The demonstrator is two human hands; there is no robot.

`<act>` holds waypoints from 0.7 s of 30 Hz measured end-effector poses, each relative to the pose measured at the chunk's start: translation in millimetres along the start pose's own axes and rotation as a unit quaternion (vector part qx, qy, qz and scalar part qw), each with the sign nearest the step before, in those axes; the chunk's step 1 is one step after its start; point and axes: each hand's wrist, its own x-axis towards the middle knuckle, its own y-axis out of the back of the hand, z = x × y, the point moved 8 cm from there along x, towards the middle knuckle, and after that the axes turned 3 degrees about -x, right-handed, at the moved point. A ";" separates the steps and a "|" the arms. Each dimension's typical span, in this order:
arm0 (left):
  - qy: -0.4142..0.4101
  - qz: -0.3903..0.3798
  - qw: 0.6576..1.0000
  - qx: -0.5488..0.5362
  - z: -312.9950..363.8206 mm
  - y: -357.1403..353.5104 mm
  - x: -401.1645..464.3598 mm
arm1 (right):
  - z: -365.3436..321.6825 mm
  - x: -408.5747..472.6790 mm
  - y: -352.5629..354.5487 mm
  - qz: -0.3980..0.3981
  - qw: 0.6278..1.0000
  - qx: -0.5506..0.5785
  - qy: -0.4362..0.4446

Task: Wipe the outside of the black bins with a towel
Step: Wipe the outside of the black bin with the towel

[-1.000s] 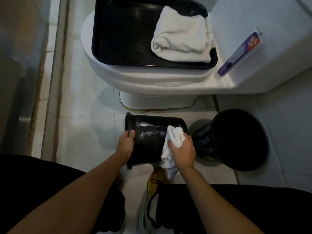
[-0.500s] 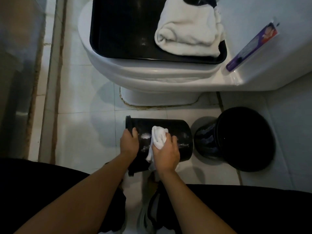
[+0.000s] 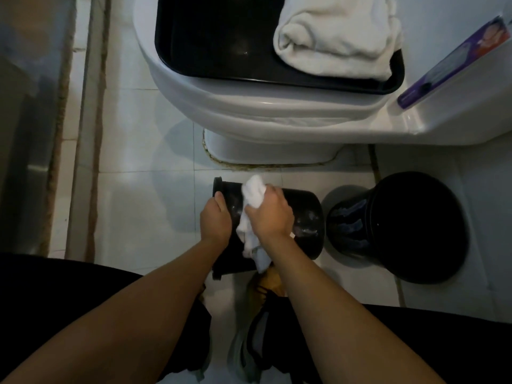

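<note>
The right hand (image 3: 267,214) is curling its fingers tightly around a small white towel (image 3: 253,194) and is pressing it against the side of the black bin (image 3: 304,214) that is lying on the floor. The bunched top of the towel is sticking out above the knuckles, and a loose tail is hanging down below the wrist, toward the near end of the bin.

The left hand (image 3: 216,217) is sitting just beside the right one, on the left. Its fingers are bending over the rim end of the bin and are gripping it, so the bin is not rolling.

The bin is lying on its side with its long axis going left to right: the rimmed mouth is pointing left, the closed base is pointing right. Under the right hand, and to the right of it, the wall is showing pale streaks. I judge that the coming stroke is going along this axis, from the rim side toward the base, and the right hand is the nearer one for that part.

A second black bin (image 3: 410,225) is standing just to the right, near the first but apart from it, and no hand is touching it. Farther away, a toilet (image 3: 221,106) is carrying a black tray (image 3: 210,37) with a folded white towel (image 3: 338,34) in it.
</note>
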 end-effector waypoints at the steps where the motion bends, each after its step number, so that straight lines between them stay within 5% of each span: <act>1: -0.002 -0.006 1.000 0.007 -1.2 -0.6 -0.3 | -3.5 -6.8 -5.7 -0.026 0.999 0.008 0.045; 6: -0.015 -0.006 1.000 -0.002 -5.1 1.1 -4.8 | 1.0 -12.0 -13.9 -0.067 0.990 0.010 0.122; 11: -0.017 -0.011 1.000 -0.003 -7.4 -0.8 -4.8 | 0.4 14.3 -5.3 -0.013 0.999 0.021 -0.040; 18: 0.005 -0.020 0.997 -0.069 -22.4 0.4 -1.7 | -7.3 -30.8 -24.5 -0.066 0.990 0.060 0.111; 21: 0.000 -0.006 0.998 -0.059 -13.5 1.6 1.1 | -1.5 3.3 -17.8 -0.022 0.998 0.055 0.008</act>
